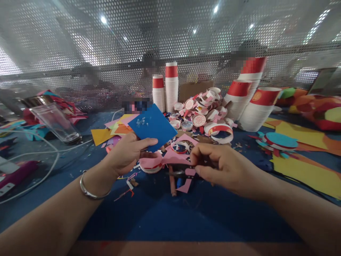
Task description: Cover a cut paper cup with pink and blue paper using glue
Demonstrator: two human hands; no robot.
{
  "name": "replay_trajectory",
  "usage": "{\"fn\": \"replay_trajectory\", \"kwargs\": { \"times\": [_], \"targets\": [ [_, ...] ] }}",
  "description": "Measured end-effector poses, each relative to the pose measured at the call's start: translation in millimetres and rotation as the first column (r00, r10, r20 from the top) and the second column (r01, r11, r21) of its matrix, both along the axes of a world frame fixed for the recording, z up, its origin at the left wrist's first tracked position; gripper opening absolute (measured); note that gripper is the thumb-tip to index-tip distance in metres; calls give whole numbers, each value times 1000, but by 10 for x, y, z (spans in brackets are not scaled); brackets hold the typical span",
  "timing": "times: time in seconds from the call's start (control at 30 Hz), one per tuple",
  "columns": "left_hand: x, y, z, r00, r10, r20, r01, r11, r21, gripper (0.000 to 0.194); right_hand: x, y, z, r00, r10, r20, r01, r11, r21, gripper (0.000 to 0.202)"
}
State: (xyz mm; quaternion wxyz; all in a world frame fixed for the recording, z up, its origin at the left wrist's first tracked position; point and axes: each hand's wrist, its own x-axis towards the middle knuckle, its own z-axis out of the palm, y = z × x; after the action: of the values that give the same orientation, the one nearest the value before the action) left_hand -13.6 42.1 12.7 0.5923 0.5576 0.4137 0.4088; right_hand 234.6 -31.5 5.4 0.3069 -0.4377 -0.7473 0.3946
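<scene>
My left hand [128, 151] pinches a blue paper square [153, 128] near its lower corner, thumb on top; small pale bits lie on the sheet. Scissors [178, 170], blurred by motion, are in the fingers of my right hand [221, 167], their blades pointing left. Just below my left fingers is a round pink-topped piece with a white rim [150, 164]. Pink paper scraps [177, 154] and a paper ring [181, 147] lie between the hands. The scissors partly cover a brown stick-like piece [172, 183].
Stacks of paper cups [171, 89] stand behind a heap of cut cup pieces [198, 110]. A clear tumbler [57, 122] and white cable [57, 156] are at left. Yellow sheets [306, 176] and a turquoise-topped disc [281, 141] lie at right.
</scene>
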Motion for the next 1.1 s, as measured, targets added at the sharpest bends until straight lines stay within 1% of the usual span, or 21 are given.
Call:
{"fn": "replay_trajectory", "kwargs": {
  "times": [0.1, 0.17, 0.23, 0.3, 0.37, 0.43, 0.5, 0.6, 0.7, 0.9, 0.97, 1.1],
  "targets": [
    [15, -39, 2, 1000, -21, -12, 20, 1000, -17, 15, 19, 47, -23, 976, -68, -206, 36, 988, -153, 4],
    [32, -61, -1, 999, -36, -21, 35, 999, -26, 15, 32, 74, -51, 943, -148, -298, 81, 971, -226, 3],
    [51, -75, -7, 998, -54, -32, 53, 998, -32, 14, 40, 91, -74, 913, -216, -347, 133, 960, -247, 6],
    [66, -84, -14, 997, -73, -40, 71, 997, -36, 14, 39, 98, -83, 888, -238, -392, 149, 958, -245, 10],
    [77, -89, -15, 997, -73, -37, 72, 997, -32, 13, 28, 98, -80, 870, -213, -445, 115, 965, -236, 16],
    [85, -95, -5, 999, -43, -10, 43, 999, -29, 12, 11, 97, -76, 862, -171, -478, 72, 973, -219, 26],
    [90, -100, 15, 1000, 10, 25, -9, 999, -37, 15, -5, 100, -79, 865, -154, -477, 61, 977, -205, 35],
    [92, -101, 48, 994, 94, 55, -91, 994, -62, 18, -15, 113, -106, 882, -180, -435, 99, 974, -202, 38],
    [86, -96, 56, 990, 124, 70, -120, 990, -69, 16, 0, 128, -153, 895, -204, -397, 138, 972, -188, 41],
    [92, -114, 8, 992, 86, 88, -81, 995, -62, 14, 20, 176, -233, 914, -269, -303, 231, 960, -156, 43],
    [106, -130, -10, 993, 63, 102, -56, 996, -67, 12, 17, 194, -244, 917, -274, -291, 234, 958, -167, 43],
    [147, -168, -37, 990, -27, 136, 39, 996, -85, 10, 12, 210, -249, 904, -266, -334, 213, 959, -185, 43]
  ]
}}
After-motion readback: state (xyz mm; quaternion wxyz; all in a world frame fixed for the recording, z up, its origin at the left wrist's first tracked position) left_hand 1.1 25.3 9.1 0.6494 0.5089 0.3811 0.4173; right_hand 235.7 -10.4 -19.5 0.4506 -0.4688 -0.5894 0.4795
